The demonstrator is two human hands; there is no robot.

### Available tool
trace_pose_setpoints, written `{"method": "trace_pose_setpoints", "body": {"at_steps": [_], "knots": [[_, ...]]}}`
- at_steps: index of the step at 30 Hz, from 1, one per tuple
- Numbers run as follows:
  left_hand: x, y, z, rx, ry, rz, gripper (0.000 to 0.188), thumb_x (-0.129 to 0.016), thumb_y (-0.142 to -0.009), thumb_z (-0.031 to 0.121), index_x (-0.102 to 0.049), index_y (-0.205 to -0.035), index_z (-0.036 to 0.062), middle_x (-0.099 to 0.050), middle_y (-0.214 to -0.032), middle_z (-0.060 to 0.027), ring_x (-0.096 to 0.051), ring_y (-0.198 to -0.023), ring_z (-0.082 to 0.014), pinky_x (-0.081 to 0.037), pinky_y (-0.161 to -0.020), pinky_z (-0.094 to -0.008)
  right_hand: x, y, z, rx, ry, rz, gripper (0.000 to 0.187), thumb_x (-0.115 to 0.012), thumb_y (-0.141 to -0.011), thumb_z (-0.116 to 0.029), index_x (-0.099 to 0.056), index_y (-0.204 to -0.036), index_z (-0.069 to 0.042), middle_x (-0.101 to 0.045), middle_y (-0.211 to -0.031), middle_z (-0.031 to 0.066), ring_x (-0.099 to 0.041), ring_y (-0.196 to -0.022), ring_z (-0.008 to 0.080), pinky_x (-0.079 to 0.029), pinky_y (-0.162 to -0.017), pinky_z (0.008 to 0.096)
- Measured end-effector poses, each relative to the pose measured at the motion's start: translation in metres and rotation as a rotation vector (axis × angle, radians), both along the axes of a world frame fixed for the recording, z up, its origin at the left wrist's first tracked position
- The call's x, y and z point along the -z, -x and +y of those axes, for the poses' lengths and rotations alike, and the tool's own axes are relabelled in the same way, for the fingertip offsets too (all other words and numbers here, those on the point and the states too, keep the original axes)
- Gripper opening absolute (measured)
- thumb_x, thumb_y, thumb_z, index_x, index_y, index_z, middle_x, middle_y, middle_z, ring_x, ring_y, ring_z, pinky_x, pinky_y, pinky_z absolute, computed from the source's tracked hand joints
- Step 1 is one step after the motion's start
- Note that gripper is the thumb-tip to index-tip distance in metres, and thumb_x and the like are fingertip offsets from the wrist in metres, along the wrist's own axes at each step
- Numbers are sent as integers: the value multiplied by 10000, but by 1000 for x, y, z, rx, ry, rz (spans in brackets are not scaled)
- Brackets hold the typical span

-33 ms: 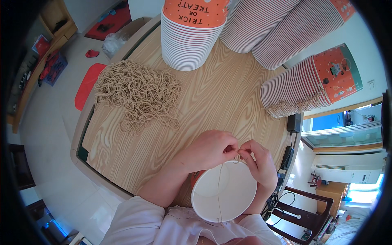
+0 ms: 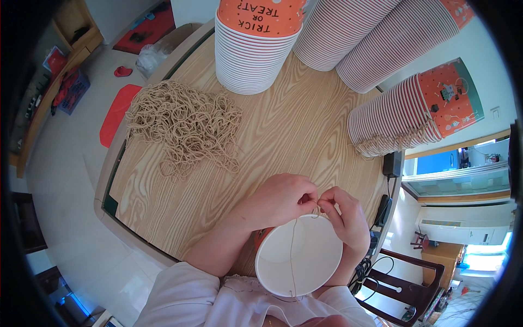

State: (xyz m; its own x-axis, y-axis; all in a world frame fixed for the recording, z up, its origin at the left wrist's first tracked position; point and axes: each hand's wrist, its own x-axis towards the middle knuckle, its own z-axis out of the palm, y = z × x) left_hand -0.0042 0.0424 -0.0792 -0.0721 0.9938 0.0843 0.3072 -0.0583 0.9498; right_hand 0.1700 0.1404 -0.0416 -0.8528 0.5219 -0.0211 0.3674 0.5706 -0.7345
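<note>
A paper bucket (image 2: 316,256), white inside with a bit of orange outside, rests close to my body with its mouth tilted up toward me. Thin tan string (image 2: 291,250) runs across its mouth from the near rim to the far rim. At the far rim my left hand (image 2: 286,199) pinches the string between thumb and finger. Right beside it my right hand (image 2: 346,215) pinches the same string, the fingertips nearly meeting. A small loop of string shows just below the fingertips. Whether it is knotted I cannot tell.
A heap of loose tan strings (image 2: 185,125) lies on the left of the wood-grain table (image 2: 283,120). One bucket stack (image 2: 245,60) stands at the back, with taller stacks (image 2: 348,32) beside it. At right, another stack (image 2: 392,120) has strings along its rims. Black adapters (image 2: 391,164) line the right edge.
</note>
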Motion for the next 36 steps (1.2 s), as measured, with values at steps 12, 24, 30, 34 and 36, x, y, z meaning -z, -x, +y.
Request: {"method": "trace_pose_setpoints", "body": {"at_steps": [12,24,30,34,36], "knots": [[-2,1,-1,-10,25,-15,130,-669,-792,168,-668,-805,38,-660,-760,-133,-640,-733,-323,-498,-674,-413,-9,3,-2,51,7,-94,120,-647,-874,-88,-584,-861,13,-573,-745,158,-576,-652,315,-451,-583,358],[-4,1,-2,-6,27,9,136,-657,-799,167,-663,-796,31,-663,-771,-139,-644,-744,-326,-500,-691,-423,-5,0,0,-12,22,2,67,-600,-879,-15,-572,-888,45,-577,-762,128,-584,-692,242,-461,-638,308],[0,1,-2,-2,10,20,131,-649,-803,163,-667,-800,33,-665,-770,-138,-645,-746,-327,-501,-692,-424,-4,1,1,1,-3,-68,107,-621,-876,-70,-584,-846,25,-568,-759,169,-558,-720,355,-444,-644,390],[1,0,-2,6,-15,38,113,-674,-806,134,-663,-843,29,-642,-785,-113,-628,-708,-283,-490,-639,-376,-3,0,1,-21,-58,-10,79,-584,-888,-28,-575,-857,43,-573,-756,131,-567,-682,243,-449,-636,317],[1,0,-2,-1,-20,39,111,-675,-805,132,-662,-841,28,-641,-784,-113,-628,-709,-283,-489,-638,-375,-4,-1,1,-12,-41,-9,68,-589,-885,-23,-577,-867,42,-577,-760,131,-572,-693,242,-454,-650,313]]}}
